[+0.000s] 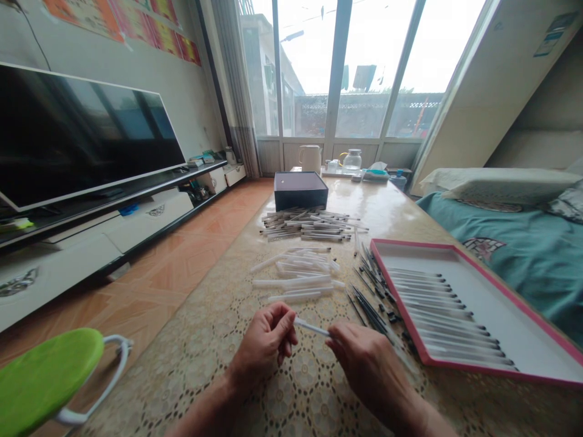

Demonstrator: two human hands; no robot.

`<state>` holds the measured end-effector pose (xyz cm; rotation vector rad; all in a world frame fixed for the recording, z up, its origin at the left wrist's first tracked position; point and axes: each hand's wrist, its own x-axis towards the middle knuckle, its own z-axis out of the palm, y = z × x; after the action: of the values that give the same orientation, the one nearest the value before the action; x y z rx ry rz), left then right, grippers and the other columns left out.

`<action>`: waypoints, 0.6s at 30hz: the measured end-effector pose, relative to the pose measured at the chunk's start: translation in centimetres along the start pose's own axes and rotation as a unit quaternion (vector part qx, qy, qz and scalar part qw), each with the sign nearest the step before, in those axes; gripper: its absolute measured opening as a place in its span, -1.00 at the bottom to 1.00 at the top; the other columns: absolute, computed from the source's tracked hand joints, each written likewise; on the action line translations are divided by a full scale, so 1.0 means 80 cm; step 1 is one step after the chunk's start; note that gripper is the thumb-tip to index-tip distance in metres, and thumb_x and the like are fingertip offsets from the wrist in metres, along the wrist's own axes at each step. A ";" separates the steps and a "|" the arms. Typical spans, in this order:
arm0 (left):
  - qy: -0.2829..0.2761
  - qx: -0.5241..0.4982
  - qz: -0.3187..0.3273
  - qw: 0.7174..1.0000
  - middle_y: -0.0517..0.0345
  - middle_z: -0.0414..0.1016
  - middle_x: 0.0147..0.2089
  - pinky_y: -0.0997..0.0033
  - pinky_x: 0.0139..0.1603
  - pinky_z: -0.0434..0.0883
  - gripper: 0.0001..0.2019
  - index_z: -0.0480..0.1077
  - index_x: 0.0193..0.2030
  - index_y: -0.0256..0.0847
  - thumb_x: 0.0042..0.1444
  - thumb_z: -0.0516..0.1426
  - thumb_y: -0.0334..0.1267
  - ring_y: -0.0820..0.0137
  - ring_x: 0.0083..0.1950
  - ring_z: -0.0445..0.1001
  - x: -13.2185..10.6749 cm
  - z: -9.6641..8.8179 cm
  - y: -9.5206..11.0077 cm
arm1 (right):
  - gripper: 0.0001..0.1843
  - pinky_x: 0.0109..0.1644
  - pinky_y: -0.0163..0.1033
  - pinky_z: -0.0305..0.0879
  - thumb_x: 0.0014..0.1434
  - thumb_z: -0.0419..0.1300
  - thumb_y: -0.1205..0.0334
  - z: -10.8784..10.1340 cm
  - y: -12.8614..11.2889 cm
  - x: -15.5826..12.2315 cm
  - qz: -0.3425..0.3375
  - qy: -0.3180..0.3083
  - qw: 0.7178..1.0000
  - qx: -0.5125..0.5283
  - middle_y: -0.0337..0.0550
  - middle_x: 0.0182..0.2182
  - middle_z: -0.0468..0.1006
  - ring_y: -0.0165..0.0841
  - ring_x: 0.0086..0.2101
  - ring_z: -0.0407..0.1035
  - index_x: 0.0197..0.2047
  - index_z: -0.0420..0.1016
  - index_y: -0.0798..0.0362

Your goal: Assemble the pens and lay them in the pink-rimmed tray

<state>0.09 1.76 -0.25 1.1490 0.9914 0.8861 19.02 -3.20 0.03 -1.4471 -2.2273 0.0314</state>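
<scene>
Just above the patterned tablecloth (298,379), a slim whitish pen (312,327) spans the gap between my two hands. My left hand (266,337) pinches one end with thumb and fingers. At the other end, the fingers of my right hand (367,355) close around the pen and hide its tip. Beyond my hands lie several translucent white tubes (298,283). Slender dark rods and small black pieces (373,312) lie right of them. Further right, a shallow pink-rimmed tray (401,306) holds a row of clear pens (449,321) with dark ends.
A heap of dark-tipped pen parts (314,226) lies before a dark open box (300,197). At the table's far end stand a cream jug (310,158) and a glass pot (352,160). A green stool (54,376) is at left, a teal-covered bed (510,267) at right.
</scene>
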 end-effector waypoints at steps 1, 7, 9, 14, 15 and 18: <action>0.000 -0.010 0.001 1.000 0.28 0.37 -0.64 0.65 -0.77 0.09 -0.69 0.22 -0.46 -0.23 0.02 0.12 -0.01 0.60 -0.73 0.22 -0.001 0.003 -0.001 | -0.79 -0.43 -0.33 0.04 0.24 -0.03 0.30 0.001 0.000 0.000 -0.010 0.004 1.000 -0.021 -0.23 -0.53 0.42 -0.41 -0.50 0.28 -0.39 0.36 0.03; 0.032 -0.047 0.009 0.998 0.33 0.32 -0.66 0.68 -0.80 0.05 -0.71 0.23 -0.44 -0.22 0.01 0.14 -0.03 0.65 -0.77 0.13 -0.007 0.016 -0.007 | -0.81 -0.46 -0.30 -0.05 0.25 -0.03 0.28 0.005 -0.006 -0.003 -0.015 0.021 0.997 -0.074 -0.22 -0.54 0.41 -0.38 -0.53 0.27 -0.33 0.39 0.01; 0.043 -0.050 0.018 0.998 0.34 0.30 -0.67 0.68 -0.80 0.00 -0.70 0.23 -0.44 -0.21 -0.01 0.15 -0.02 0.66 -0.77 0.09 -0.008 0.018 -0.008 | -0.78 -0.48 -0.30 -0.06 0.26 -0.05 0.26 0.007 -0.008 -0.005 0.011 0.003 0.999 -0.040 -0.23 -0.55 0.42 -0.40 -0.56 0.27 -0.35 0.38 0.02; 0.034 -0.034 0.043 0.998 0.33 0.31 -0.66 0.65 -0.76 0.02 -0.72 0.26 -0.45 -0.21 0.01 0.15 -0.03 0.65 -0.75 0.10 -0.010 0.018 -0.011 | -0.68 -0.46 -0.34 0.04 0.28 -0.12 0.18 0.008 -0.011 -0.006 0.093 -0.042 0.988 0.114 -0.24 -0.57 0.44 -0.42 -0.54 0.31 -0.40 0.37 0.04; 0.033 -0.030 0.050 0.998 0.32 0.31 -0.65 0.65 -0.75 0.03 -0.74 0.27 -0.45 -0.21 0.03 0.14 -0.05 0.65 -0.74 0.11 -0.010 0.018 -0.011 | -0.66 -0.45 -0.35 0.07 0.28 -0.11 0.16 0.008 -0.011 -0.006 0.112 -0.050 0.981 0.148 -0.24 -0.57 0.44 -0.42 -0.53 0.32 -0.42 0.37 0.04; 0.025 -0.008 0.067 0.997 0.32 0.31 -0.64 0.66 -0.73 0.05 -0.77 0.28 -0.44 -0.21 0.07 0.11 -0.09 0.65 -0.71 0.13 -0.012 0.017 -0.013 | -0.63 -0.42 -0.37 0.13 0.25 -0.08 0.10 0.005 -0.010 -0.005 0.150 -0.071 0.957 0.237 -0.25 -0.57 0.45 -0.42 -0.49 0.33 -0.44 0.42 0.04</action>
<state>1.12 0.22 -0.96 1.1947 0.9551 1.0330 18.30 -3.79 -0.30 -1.5179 -1.8991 0.7388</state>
